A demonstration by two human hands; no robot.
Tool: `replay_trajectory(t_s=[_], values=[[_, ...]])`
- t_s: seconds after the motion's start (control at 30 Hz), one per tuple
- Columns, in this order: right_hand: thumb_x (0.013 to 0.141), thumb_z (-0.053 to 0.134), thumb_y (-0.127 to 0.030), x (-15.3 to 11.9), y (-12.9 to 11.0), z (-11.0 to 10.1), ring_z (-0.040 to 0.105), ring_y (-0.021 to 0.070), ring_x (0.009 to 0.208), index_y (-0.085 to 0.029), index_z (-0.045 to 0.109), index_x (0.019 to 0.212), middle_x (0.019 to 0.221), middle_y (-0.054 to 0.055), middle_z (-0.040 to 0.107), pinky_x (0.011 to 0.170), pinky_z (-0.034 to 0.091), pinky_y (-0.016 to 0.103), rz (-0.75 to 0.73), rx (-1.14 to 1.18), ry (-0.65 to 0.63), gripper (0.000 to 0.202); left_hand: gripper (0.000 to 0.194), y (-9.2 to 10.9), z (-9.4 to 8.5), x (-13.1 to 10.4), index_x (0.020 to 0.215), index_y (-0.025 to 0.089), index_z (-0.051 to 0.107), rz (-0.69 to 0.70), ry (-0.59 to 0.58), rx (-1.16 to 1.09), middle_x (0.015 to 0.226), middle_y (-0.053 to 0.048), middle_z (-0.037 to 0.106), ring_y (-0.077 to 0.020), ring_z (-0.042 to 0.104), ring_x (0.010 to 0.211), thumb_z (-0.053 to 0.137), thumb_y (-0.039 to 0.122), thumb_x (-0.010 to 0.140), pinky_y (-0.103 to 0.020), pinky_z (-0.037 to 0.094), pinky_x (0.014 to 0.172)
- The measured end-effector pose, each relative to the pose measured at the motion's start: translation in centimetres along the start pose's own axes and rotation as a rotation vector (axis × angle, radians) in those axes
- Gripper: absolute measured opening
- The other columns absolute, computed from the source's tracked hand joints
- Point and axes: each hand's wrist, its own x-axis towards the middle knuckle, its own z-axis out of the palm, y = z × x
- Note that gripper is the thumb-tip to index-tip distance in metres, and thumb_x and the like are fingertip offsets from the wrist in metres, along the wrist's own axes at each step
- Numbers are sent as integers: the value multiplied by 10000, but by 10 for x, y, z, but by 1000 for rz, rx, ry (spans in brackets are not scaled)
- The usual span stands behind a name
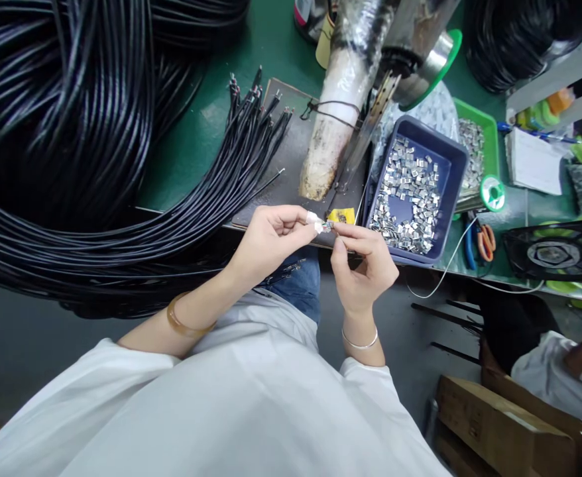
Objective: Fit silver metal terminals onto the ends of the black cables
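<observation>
My left hand is closed in a pinch, with white coverings on its thumb and index fingertips. A small shiny metal connector shows at those fingertips. My right hand meets it from the other side, thumb and fingers closed; what they pinch is too small to make out. Just behind the fingertips lies a yellow piece with dark residue on it. To the right, a dark blue tray holds several loose metal connector shells. Black cables with stripped ends fan out to the left.
Large coils of black cable fill the left side. A plastic-wrapped tube slants down over the table. Right are a green bin, a solder spool, pliers, and a fan. A co-worker's sleeve shows lower right.
</observation>
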Motion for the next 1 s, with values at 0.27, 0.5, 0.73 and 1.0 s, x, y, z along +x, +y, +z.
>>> replay_trajectory(t_s=[0.27,0.5,0.73,1.0], values=[[849,670,-133,-1,4,2,746,162,881,-288,647,953,1004,-13,772,784,616,346,-73,-42,3,189,89,2,4,1,668,142,721,-10,62,19,672,0,701,-84,596,605,784,203,655,-195,501,596],[878,628,-122,0,3,9,736,162,942,-272,635,976,1067,13,756,774,625,331,-49,-91,21,180,67,0,6,4,662,142,726,31,114,38,673,-4,711,-105,633,643,770,190,645,-211,542,646],[851,663,-90,8,6,13,724,140,933,-233,651,918,1022,13,740,724,625,261,-81,-125,47,158,55,5,9,8,654,119,724,55,123,58,544,37,597,-43,503,519,757,161,669,-147,445,529],[819,686,-49,11,3,14,721,147,956,-216,668,933,1043,33,732,788,647,279,-103,-97,52,203,67,8,9,8,667,127,753,140,137,105,597,18,647,-49,527,541,698,138,705,-143,434,519]])
